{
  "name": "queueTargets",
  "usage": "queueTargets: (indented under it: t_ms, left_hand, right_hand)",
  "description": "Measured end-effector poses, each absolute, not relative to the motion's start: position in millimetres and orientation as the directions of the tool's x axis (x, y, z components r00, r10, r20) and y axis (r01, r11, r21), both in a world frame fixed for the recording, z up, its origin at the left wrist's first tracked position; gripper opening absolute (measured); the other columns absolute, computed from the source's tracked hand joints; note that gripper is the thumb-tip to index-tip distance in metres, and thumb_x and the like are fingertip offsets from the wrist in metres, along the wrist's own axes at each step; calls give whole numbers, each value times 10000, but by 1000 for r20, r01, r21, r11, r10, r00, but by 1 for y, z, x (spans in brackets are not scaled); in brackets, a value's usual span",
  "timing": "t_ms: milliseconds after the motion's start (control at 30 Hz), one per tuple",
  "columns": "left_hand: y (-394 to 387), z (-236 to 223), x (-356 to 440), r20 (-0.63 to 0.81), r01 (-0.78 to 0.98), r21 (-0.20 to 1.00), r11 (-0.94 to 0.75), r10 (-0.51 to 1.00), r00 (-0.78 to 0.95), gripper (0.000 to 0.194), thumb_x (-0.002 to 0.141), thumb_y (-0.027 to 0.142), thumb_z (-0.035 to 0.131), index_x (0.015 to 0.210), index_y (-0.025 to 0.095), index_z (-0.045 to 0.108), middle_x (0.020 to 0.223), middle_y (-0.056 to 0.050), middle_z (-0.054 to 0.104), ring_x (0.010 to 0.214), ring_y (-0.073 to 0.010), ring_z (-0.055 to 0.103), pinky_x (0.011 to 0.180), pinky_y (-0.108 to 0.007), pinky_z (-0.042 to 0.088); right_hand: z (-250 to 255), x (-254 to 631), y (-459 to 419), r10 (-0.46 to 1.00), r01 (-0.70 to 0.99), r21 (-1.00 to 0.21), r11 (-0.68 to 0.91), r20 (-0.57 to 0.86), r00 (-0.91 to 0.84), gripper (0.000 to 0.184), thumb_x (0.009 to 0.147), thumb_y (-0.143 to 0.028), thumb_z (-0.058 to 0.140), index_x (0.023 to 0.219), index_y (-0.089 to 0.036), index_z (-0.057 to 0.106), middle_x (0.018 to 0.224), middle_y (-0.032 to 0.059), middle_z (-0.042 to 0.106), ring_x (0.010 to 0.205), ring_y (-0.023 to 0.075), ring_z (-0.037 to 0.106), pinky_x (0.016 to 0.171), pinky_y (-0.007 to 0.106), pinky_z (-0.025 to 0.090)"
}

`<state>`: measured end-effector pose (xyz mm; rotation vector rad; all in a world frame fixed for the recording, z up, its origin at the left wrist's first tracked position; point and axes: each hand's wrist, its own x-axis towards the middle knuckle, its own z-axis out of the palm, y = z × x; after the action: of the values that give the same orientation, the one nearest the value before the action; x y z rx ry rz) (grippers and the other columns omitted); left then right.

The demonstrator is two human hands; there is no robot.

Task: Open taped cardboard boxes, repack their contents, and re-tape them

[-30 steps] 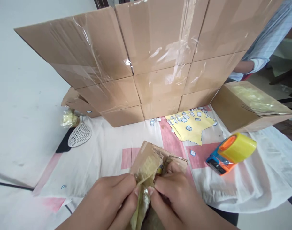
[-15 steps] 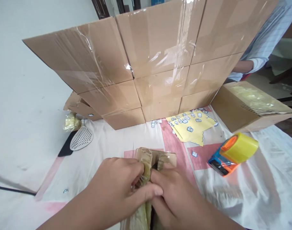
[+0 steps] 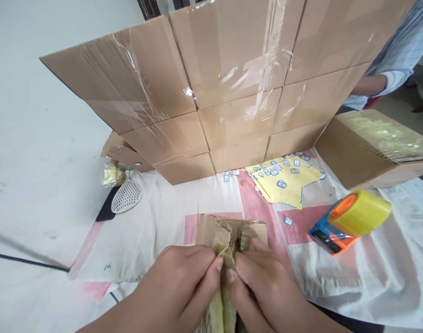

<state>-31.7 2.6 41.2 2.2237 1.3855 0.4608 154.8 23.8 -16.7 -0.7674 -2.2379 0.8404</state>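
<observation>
A small cardboard box [image 3: 207, 227], partly covered in yellowish tape, sits at the near edge of the table between my hands. My left hand [image 3: 183, 273] pinches a torn, taped cardboard flap [image 3: 225, 238] from the left side. From the right, my right hand [image 3: 263, 277] grips the box's other edge, its thumb close to the left thumb. A dark gap shows between the taped edges. My palms and arms hide most of the box's lower part.
A tall taped cardboard panel [image 3: 239, 111] stands behind. Right of it are yellow sheets with small labels [image 3: 288, 180], a tape dispenser [image 3: 350, 219] and a taped carton [image 3: 357, 148]. A white perforated skimmer [image 3: 127, 196] lies left. Another person's sleeve [image 3: 402, 60] shows at upper right.
My left thumb has drawn back from across my right hand and now pinches the flap. The flap is folded further toward me, and the view has shifted slightly.
</observation>
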Motion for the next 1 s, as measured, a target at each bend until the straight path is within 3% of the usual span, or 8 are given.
queueTargets:
  t_ms: [167,267,333,467,633,867,1000]
  left_hand:
    - [0,40,-34,131,818,389,-423,905,406,335,1006,184,423,678,218,368,553,70,493,453,-65,475,443,-223,341]
    - [5,46,-33,156,806,229,-545,838,523,310,987,178,440,680,217,412,560,61,513,457,-91,469,454,-269,350]
    - [9,50,-30,137,757,196,-623,782,608,289,977,174,436,691,213,442,589,54,546,485,-101,489,480,-280,385]
    - [14,52,-20,131,708,231,-667,743,656,266,956,134,424,704,203,479,638,46,598,539,-98,531,529,-272,435]
    - [16,43,-17,110,688,388,-614,771,627,271,992,139,395,743,199,485,647,55,582,563,-78,541,557,-243,437]
    - [21,36,-17,109,631,443,-637,737,667,277,1017,170,407,743,200,435,640,69,511,565,-74,498,550,-242,391]
    - [17,31,-19,171,623,510,-593,780,602,285,1006,150,405,728,208,385,620,69,465,547,-70,474,539,-225,380]
  right_hand:
    - [-23,156,23,691,301,-731,613,311,-653,239,959,-128,380,739,-219,401,631,-15,602,551,130,510,680,345,350]
    - [-17,160,25,712,314,-747,586,290,-640,253,970,-158,404,727,-225,397,638,-10,605,573,140,529,653,331,357]
    - [-8,163,28,747,331,-783,527,242,-619,262,984,-228,456,727,-234,406,657,-2,614,594,152,553,611,317,359]
    - [6,167,36,790,353,-822,446,177,-586,277,1008,-338,485,750,-241,467,703,20,641,613,179,593,561,314,369]
    - [2,175,40,780,354,-817,456,174,-601,312,1054,-309,411,771,-233,518,733,19,665,653,186,635,590,309,435]
    - [-2,187,37,778,369,-787,495,211,-592,326,1075,-306,402,789,-218,530,764,4,674,664,166,628,596,284,451]
    - [-4,187,35,780,362,-792,491,214,-588,317,1073,-260,387,787,-213,515,746,-11,655,647,141,607,599,262,436]
